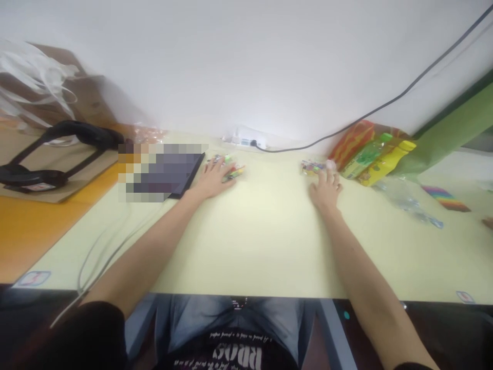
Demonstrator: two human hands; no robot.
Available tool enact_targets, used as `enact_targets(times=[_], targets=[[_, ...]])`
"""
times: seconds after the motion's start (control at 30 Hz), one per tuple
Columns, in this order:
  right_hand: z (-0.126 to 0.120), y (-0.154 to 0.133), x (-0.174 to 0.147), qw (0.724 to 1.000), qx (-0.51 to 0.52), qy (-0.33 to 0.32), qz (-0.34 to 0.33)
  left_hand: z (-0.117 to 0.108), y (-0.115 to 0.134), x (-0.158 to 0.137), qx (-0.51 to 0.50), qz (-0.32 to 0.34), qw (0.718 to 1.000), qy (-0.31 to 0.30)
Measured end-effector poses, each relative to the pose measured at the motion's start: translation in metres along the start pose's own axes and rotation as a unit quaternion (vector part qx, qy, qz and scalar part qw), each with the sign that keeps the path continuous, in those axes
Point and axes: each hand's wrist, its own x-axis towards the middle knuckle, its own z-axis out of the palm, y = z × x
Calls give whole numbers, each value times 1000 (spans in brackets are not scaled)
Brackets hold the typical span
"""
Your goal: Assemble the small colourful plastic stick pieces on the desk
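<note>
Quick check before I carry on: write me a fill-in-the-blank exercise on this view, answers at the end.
1. The left hand and right hand are both palm ____ by small colorful pieces.
2. Beside the green-capped bottle is a container colored mostly ____.
3. A dark cable runs to a white block at the foot of the ____.

Missing words: down; yellow; wall.

Office-like spot: desk (269,246), power strip (244,140), cable (400,96)

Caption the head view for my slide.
Left hand at one small multicoloured pile, right hand at another, on a pale-yellow tabletop.
</note>
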Motion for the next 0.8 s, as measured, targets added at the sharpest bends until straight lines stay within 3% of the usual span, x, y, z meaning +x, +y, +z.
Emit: enact_targets(times=[0.1, 0.23, 0.37, 0.47, 0.57, 0.7, 0.8], targets=[[10, 5, 14, 999, -24, -24, -25, -3, 4, -8, 1, 20, 999, 37], [14, 4, 29, 998, -31, -40, -48, -9, 18, -33, -32, 99, 990, 97], [9, -1, 24, 997, -26, -58, -42, -14, 37, -53, -91, 143, 976, 139], [-1, -10, -3, 997, -19, -54, -53, -10, 54, -59, -131, 155, 970, 135], [-19, -27, -51, 995, -6, -45, -94, -2, 70, -63, -172, 152, 968, 100], [-52, -63, -119, 972, 41, -62, -222, 5, 86, -70, -186, 132, 974, 1], [-72, -89, -145, 942, 96, -82, -311, 5, 92, -73, -154, 143, 977, -43]])
